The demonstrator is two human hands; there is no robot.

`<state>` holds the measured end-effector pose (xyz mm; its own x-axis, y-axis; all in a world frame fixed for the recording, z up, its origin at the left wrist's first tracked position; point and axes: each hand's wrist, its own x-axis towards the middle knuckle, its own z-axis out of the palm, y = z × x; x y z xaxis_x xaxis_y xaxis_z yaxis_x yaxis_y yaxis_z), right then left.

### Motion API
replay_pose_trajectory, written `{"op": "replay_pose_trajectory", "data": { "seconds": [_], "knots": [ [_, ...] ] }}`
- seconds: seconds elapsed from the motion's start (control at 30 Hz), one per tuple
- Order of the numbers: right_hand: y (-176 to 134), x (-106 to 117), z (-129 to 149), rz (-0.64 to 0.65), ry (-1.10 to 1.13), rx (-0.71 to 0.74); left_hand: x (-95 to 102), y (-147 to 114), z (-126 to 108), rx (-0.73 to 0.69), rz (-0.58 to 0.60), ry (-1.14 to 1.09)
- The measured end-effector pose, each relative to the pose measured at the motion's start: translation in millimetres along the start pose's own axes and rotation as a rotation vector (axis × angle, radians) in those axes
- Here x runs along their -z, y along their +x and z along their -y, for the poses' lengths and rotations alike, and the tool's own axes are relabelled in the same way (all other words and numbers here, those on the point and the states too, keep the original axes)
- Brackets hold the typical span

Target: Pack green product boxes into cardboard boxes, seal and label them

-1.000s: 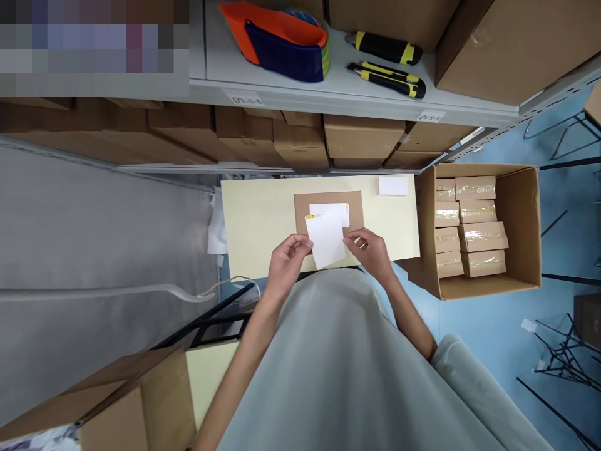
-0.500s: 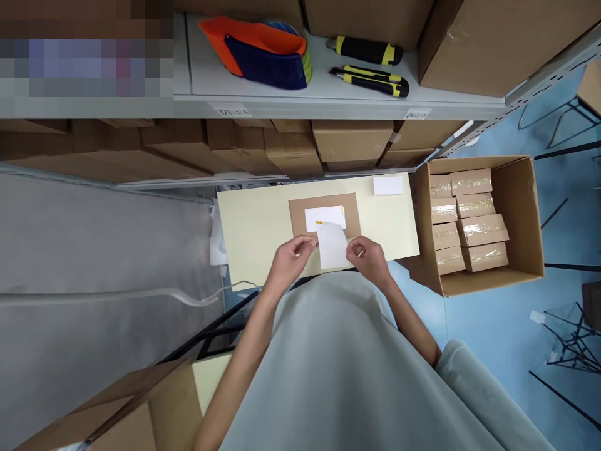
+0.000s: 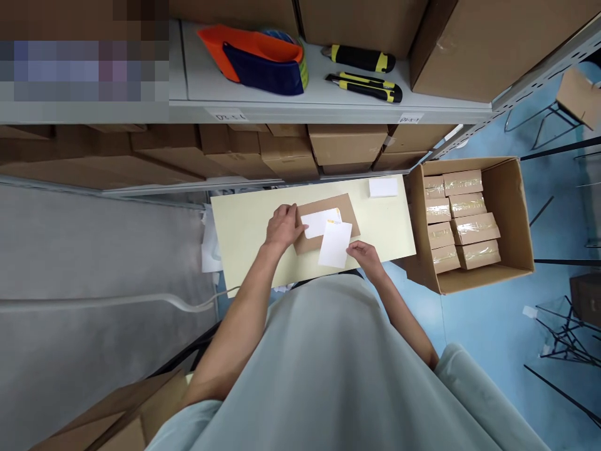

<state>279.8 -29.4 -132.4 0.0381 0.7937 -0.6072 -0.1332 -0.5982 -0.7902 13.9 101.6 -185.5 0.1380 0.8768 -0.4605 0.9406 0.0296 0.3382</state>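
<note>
Right hand [image 3: 362, 253]: thumb and fingertips pinched together on the right edge of a white slip [image 3: 335, 246].
Slip: tilted slightly, overlapping a white label [image 3: 315, 223] (orange print on both, too small to read from here).
Left hand [image 3: 282, 227]: half-spread, fingers at the left edge of a flat brown carton [image 3: 346, 204], thumb on the label's end.
Flat carton: on the pale yellow table [image 3: 248, 235], beneath the label.
Large cardboard box [image 3: 508, 216]: right of table, small taped boxes [image 3: 474, 228] inside.
Shelf [image 3: 282, 113]: beyond table, two utility knives [image 3: 360, 58] on it.
</note>
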Motion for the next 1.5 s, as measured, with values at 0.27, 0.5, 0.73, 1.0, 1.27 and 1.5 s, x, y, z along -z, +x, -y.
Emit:
{"op": "replay_pose_trajectory", "data": {
  "seconds": [0.27, 0.5, 0.73, 1.0, 1.27, 1.5],
  "knots": [
    [13.5, -9.0, -3.9, 0.003, -0.04, 0.031, -23.3, -51.6, 2.8, 0.224, 0.115, 0.021],
    [24.7, -24.3, -7.3, 0.069, -0.11, 0.06, -49.0, -97.0, 6.8, 0.324, 0.239, -0.138],
    [20.5, -37.5, -0.2, 0.206, -0.268, 0.125, -41.6, -125.3, 12.0, 0.218, -0.187, -0.489],
    [10.9, -46.9, -4.8, 0.23, -0.275, 0.096, -38.7, -123.4, 6.8, 0.34, -0.105, -1.043],
    [15.9, -52.0, -11.8, 0.158, -0.243, 0.102, -44.2, -121.9, 2.5, 0.281, -0.081, -1.098],
    [33.1, -62.2, -24.8, 0.0, -0.337, 0.035, -43.5, -94.3, 0.2, 0.269, -0.129, -0.846]
  ]
}}
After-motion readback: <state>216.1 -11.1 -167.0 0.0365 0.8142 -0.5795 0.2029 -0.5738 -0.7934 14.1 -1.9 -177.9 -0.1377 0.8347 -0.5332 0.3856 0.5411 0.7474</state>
